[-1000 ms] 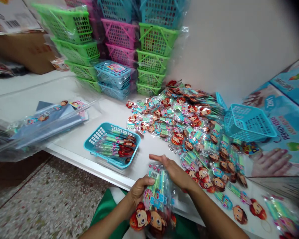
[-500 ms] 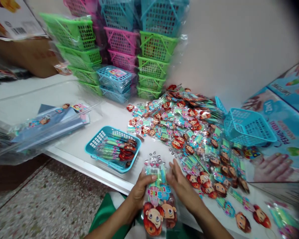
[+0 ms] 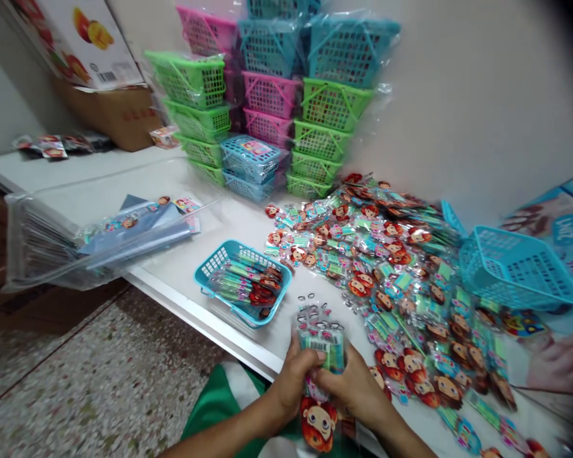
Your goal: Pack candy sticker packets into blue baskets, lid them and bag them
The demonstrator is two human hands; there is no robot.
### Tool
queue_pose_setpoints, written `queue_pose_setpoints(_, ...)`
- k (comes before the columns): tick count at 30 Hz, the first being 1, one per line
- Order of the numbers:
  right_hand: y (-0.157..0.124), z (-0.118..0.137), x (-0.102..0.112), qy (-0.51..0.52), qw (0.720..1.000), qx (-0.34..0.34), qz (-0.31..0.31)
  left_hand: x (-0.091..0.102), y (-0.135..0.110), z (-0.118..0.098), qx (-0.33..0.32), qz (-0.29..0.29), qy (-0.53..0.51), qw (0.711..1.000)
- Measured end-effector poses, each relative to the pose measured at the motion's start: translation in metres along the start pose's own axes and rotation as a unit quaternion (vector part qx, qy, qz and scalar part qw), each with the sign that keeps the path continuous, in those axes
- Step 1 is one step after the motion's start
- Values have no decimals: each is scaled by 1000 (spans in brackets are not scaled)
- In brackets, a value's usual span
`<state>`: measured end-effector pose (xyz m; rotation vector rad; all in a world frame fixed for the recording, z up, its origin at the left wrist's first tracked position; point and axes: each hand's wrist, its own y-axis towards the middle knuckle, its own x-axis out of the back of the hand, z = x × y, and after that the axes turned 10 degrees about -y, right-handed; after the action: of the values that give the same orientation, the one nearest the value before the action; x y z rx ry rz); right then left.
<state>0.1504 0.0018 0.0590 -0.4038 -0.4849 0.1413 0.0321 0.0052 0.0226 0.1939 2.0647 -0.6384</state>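
Note:
My left hand [image 3: 293, 381] is closed round a bundle of clear candy stick packets [image 3: 319, 423], its thumb lying across the barcode end. From the other side my right hand [image 3: 356, 388] grips the same bundle, thumb pressed on the front. Metal rings stick out at the bundle's far end, and a cartoon face with red hair hangs towards me. Beyond my hands, on the left, a blue basket [image 3: 255, 322] holds several similar packets. To the right, a wide pile of these packets [image 3: 363, 286] covers the white table.
Wrapped stacks of green baskets [image 3: 322, 140], pink baskets [image 3: 270, 94] and blue baskets [image 3: 353, 51] stand against the wall. Another blue basket [image 3: 520, 267] sits at the right. A large plastic bag [image 3: 42, 254] with cards lies at the left, near the table's front edge [image 3: 172, 305].
My right hand, apart with spread fingers before, has closed on the packet bundle beside my left. The packets are now squeezed closer together. The view has shifted left.

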Motion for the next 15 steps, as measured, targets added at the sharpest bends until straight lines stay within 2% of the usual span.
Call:
queue_pose_setpoints(3, 5, 2, 4, 48, 997, 46, 41, -12, -1, -14, -11, 35, 13, 999)
queue_pose_setpoints(6, 11, 5, 10, 125, 986, 82, 74, -23, -6, -34, -34, 50, 89, 994)
queue_pose_setpoints(8, 15, 8, 15, 176, 977, 92, 75, -22, -15, -48, -94, 19, 190, 977)
queue_pose_setpoints(9, 17, 9, 18, 192, 975, 89, 67, -18, -20, -55, -145, -5, 257, 956)
queue_pose_setpoints(10, 18, 11, 21, 201, 975, 83, 53, -13, -24, -60, -208, -27, 328, 921)
queue_pose_setpoints(11, 20, 14, 25, 203, 975, 77, 34, -6, -27, -66, -273, -43, 402, 873)
queue_pose_setpoints(13, 24, 20, 35, 188, 979, 73, -6, 10, -28, -76, -371, -49, 541, 753)
queue_pose_setpoints(15, 29, 28, 45, 154, 984, 85, -39, 24, -22, -85, -372, -35, 661, 650)
